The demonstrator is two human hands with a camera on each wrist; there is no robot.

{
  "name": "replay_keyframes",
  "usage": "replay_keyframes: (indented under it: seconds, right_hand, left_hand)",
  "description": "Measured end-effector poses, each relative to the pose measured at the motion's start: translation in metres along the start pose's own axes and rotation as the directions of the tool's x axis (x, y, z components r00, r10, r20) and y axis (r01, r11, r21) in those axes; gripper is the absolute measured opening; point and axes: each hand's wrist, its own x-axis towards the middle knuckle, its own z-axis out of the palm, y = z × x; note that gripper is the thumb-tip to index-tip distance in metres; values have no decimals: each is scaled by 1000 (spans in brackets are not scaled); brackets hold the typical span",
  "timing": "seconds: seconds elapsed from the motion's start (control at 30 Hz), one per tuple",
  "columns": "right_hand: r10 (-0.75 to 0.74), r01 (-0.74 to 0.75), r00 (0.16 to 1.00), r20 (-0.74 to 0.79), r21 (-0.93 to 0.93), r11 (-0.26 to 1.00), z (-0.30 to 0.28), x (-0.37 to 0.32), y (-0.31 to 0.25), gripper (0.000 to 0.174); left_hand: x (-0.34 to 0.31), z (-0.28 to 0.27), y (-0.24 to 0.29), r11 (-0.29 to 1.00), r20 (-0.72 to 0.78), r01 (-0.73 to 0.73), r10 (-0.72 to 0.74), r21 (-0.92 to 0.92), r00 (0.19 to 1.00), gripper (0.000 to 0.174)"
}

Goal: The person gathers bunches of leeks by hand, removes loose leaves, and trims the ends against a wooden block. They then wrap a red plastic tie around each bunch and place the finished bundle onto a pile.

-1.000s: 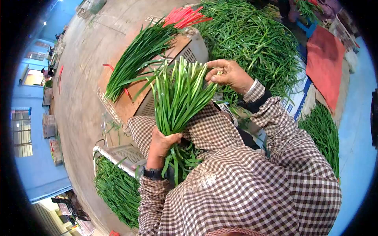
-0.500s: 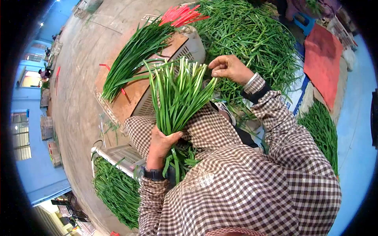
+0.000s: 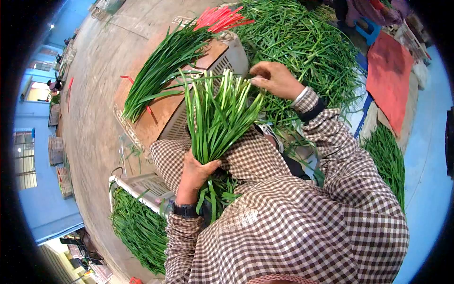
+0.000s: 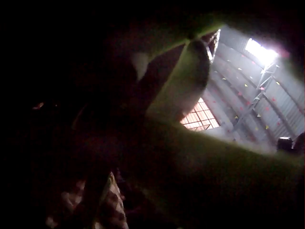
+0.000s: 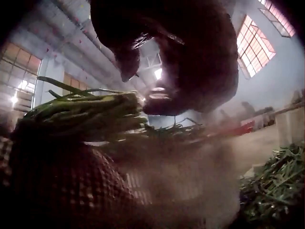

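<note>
The left hand (image 3: 195,174) grips a bundle of long green leafy stalks (image 3: 215,125) low down, thumb across it, above the lap. Its pale cut ends fan out at the top, and loose leaves hang below the fist. At the upper right of the pale ends is the right hand (image 3: 279,81), its fingers bent. The right wrist view has that hand (image 5: 195,57) dark over the stalk ends (image 5: 128,102), a gap between finger and thumb and nothing visibly held. In the left wrist view, dark blurred leaves (image 4: 183,81) cover most of the picture.
Another green bunch (image 3: 163,71) and red strips (image 3: 222,20) lie on a board-topped crate (image 3: 165,113) ahead. A large leafy heap (image 3: 302,52) is beyond the right hand. A white crate (image 3: 146,185) and more greens (image 3: 139,232) stand at lower left; a red cloth (image 3: 390,78) lies right.
The right hand has drawn slightly back from the stalk ends and turned, its fingers shifting. The left hand keeps its grip, the bundle nearly still.
</note>
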Motion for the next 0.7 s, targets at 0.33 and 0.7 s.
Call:
replay_keyframes:
  seconds: [0.33,0.7]
  right_hand:
    - [-18,-16,986,165,206,978,8,1,-8,35]
    - [-24,65,992,-126,331,941,32,-10,-1,43]
  left_hand:
    - [-5,7,9,992,-102,-71,60,-105,993,41]
    - [-1,8,1,990,-234,-54,23,-127,972,36]
